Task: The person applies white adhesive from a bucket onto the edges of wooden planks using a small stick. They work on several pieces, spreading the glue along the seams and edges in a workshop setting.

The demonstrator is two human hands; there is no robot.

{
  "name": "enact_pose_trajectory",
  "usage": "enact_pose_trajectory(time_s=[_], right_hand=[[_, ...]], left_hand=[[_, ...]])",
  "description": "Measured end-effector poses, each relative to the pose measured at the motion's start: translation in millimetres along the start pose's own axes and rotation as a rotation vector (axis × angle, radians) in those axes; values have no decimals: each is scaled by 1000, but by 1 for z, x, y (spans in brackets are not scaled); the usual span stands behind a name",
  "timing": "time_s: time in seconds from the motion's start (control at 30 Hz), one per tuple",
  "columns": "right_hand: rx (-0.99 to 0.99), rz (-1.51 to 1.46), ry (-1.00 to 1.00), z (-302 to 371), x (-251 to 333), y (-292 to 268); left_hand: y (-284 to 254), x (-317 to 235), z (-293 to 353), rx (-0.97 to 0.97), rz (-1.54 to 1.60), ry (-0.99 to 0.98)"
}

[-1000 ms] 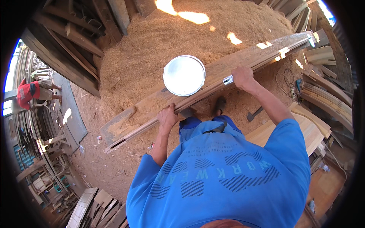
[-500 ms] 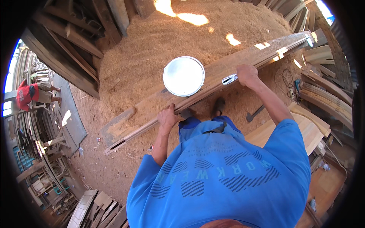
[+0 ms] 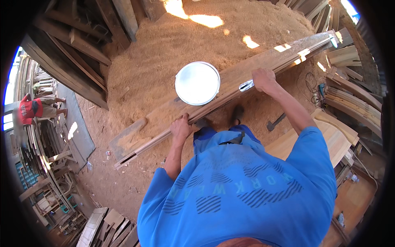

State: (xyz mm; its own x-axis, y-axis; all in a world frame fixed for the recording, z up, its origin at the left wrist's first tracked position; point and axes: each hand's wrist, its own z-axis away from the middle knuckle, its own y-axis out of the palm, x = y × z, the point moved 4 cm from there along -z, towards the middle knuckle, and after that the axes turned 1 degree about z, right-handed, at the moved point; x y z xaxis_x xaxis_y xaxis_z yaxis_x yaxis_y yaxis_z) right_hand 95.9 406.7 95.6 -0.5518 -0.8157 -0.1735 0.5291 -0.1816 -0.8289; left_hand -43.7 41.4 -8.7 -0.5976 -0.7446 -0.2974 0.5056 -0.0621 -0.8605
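Long board (image 3: 238, 78), diagonal, lower left to upper right. Wooden strip (image 3: 152, 143) lies along its near edge. Round white container (image 3: 197, 83) just beyond the strip, between the hands. Right hand (image 3: 264, 80): curled, knuckles up, over the strip; fingertips hidden, grip cannot be told. Left hand (image 3: 181, 126): fingers closed over the strip. Silvery piece (image 3: 246, 85) on the strip, against the right hand.

Big pale-blue letters (image 3: 284, 178) and dark striped shapes (image 3: 208, 204) cross the blue T-shirt (image 3: 238, 218); small print (image 3: 220, 159) there is too faint to read; marks (image 3: 23, 109) on the far red shirt (image 3: 33, 110) are too tiny
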Motion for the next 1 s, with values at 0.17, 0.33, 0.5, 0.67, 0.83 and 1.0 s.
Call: enact_pose_trajectory(time_s=[0.17,0.33,0.5,0.67,0.83,1.0], right_hand=[[87,113,-75,2,13,-3],[41,117,-85,12,13,-11],[35,-7,12,7,-6,8],[72,97,-189,21,14,-7],[43,2,-169,12,1,11],[33,-14,-142,8,5,4]], left_hand=[[5,4,1,-105,-21,52],[1,2,-1,-78,-22,27],[5,-2,5,-114,26,22],[15,0,14,-158,4,29],[23,6,13,-176,2,59],[10,2,6,-96,-42,25]])
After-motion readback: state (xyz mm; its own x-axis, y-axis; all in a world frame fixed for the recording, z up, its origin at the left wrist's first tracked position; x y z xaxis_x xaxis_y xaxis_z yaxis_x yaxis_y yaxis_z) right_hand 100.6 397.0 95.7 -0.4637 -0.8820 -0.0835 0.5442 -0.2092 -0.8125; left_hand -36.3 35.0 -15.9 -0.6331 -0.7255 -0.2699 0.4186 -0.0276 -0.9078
